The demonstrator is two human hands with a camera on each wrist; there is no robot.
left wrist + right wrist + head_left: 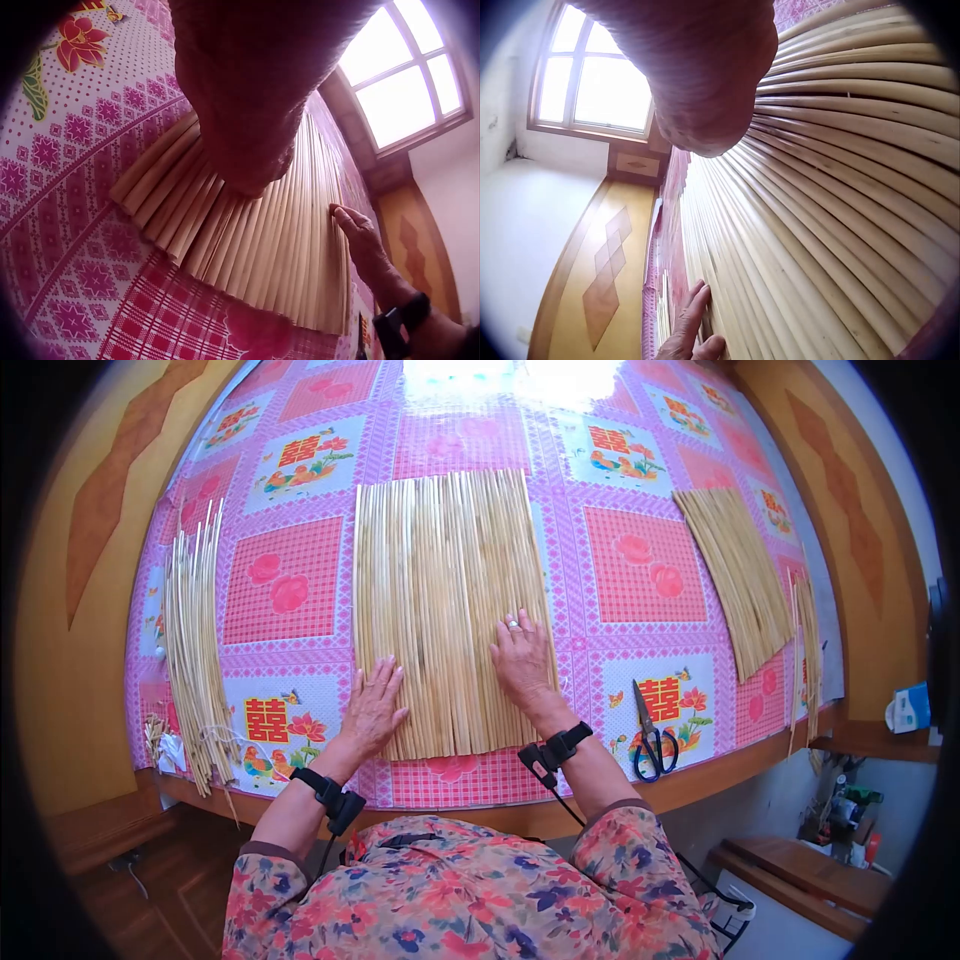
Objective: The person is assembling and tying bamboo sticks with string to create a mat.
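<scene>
A wide panel of pale stalks laid side by side (440,580) lies on the patterned tablecloth (450,792) in front of the person. The left hand (375,705) rests with spread, fairly straight fingers on the panel's lower left edge. On the panel's right side, the right hand (522,655), with a ring, lies with its fingers relaxed. In the left wrist view the near stalk ends (247,262) fan out below the left hand (240,135). Stalks (840,172) fill much of the right wrist view beside the right hand (705,97).
Loose thin stalks (195,650) lie at the left, near a white string. A smaller stalk panel (738,575) is at the right, with more thin stalks (806,640) beyond it. Dark-handled scissors (652,740) lie near the front edge, right of the right hand.
</scene>
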